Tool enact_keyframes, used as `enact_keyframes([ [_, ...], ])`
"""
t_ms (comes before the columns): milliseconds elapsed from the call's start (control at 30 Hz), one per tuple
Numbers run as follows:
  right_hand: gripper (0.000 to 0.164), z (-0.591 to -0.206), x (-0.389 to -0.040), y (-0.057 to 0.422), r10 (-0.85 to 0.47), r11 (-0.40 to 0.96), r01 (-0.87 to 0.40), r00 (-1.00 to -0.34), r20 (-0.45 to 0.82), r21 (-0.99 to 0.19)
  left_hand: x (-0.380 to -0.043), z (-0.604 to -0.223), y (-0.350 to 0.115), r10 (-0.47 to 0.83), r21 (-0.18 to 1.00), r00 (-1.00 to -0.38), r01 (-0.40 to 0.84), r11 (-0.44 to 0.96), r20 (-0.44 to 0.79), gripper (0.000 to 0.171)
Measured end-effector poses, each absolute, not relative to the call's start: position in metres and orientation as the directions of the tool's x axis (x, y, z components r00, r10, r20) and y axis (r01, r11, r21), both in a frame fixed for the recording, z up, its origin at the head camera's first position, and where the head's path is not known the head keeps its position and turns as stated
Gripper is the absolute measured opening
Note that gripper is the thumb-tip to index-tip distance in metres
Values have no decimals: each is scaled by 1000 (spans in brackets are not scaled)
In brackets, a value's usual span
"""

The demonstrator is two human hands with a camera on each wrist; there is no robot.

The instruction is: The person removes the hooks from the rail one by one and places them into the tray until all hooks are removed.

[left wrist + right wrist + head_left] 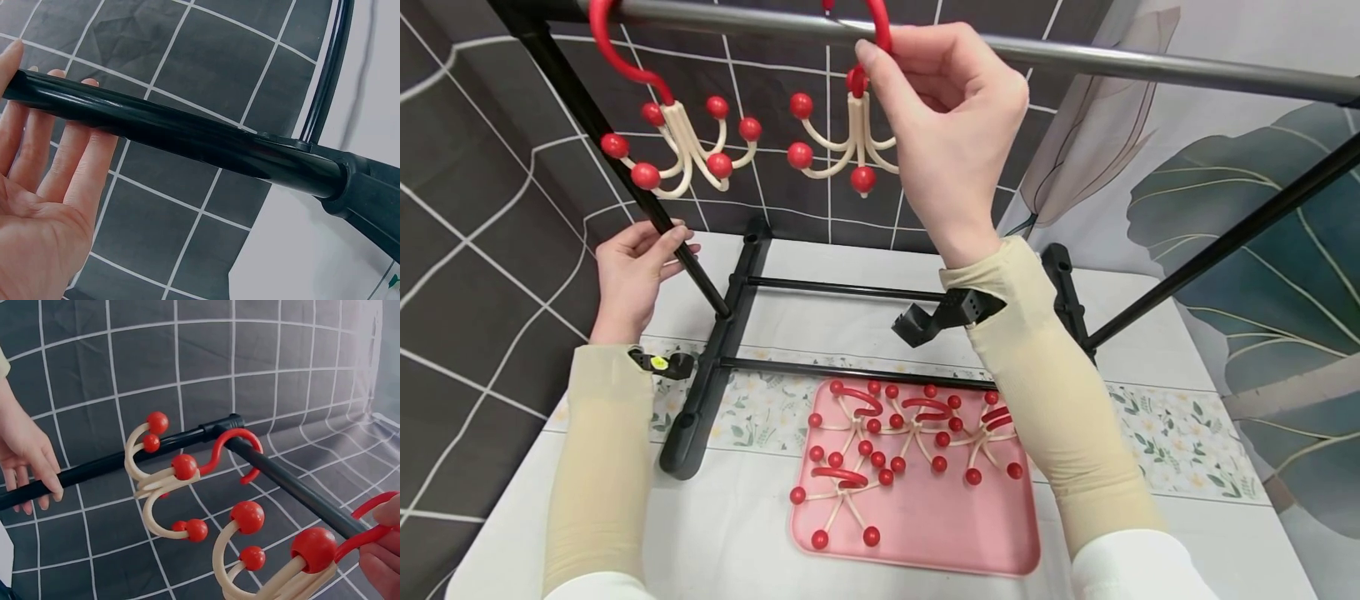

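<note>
Black rack (706, 404), its top rail (1150, 67) nearest the camera, stands on white bench (730, 525). Next in size: pink tray (955, 533), on bench near the rack's front crossbar (790, 368). Left hand (632, 271) grips the rack's left post (696, 275). Right hand (958, 125) pinches the red hook (881, 21) of one hanger (857, 125), hook looped over the top rail. Second hanger (678, 133) hangs on same rail, to its left. Four more hangers (842, 492) lie in the tray. Smallest: red balls (248, 517) on tips of the cream prongs (218, 556).
</note>
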State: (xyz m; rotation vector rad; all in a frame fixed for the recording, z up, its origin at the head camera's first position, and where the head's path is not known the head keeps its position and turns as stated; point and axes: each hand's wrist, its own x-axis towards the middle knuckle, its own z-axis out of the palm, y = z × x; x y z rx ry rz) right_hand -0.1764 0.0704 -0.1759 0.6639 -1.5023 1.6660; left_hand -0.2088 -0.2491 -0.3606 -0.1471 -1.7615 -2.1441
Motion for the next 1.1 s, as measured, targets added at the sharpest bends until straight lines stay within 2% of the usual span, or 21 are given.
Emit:
enact_keyframes([
  [133,6,-178,-180,76,205,9,-847,-519,830,-532,-209,-361,-249,-210,929,-929,338,-147,305,27],
  [367,5,-180,-170,82,179,30,-865,-489,854,-502,-207,-360,-249,-213,932,-931,331,-150,297,28],
  [600,6,-189,-167,85,181,31,-842,-526,831,-539,-206,-359,-249,-220,935,-932,324,-142,289,28],
  [867,11,-203,-166,99,123,122,-862,-479,869,-492,-206,-359,-249,-219,937,-934,319,-144,284,28],
  [1100,11,-213,-160,113,98,136,-850,-499,861,-509,-208,-360,-248,-218,936,-933,322,-144,288,26],
])
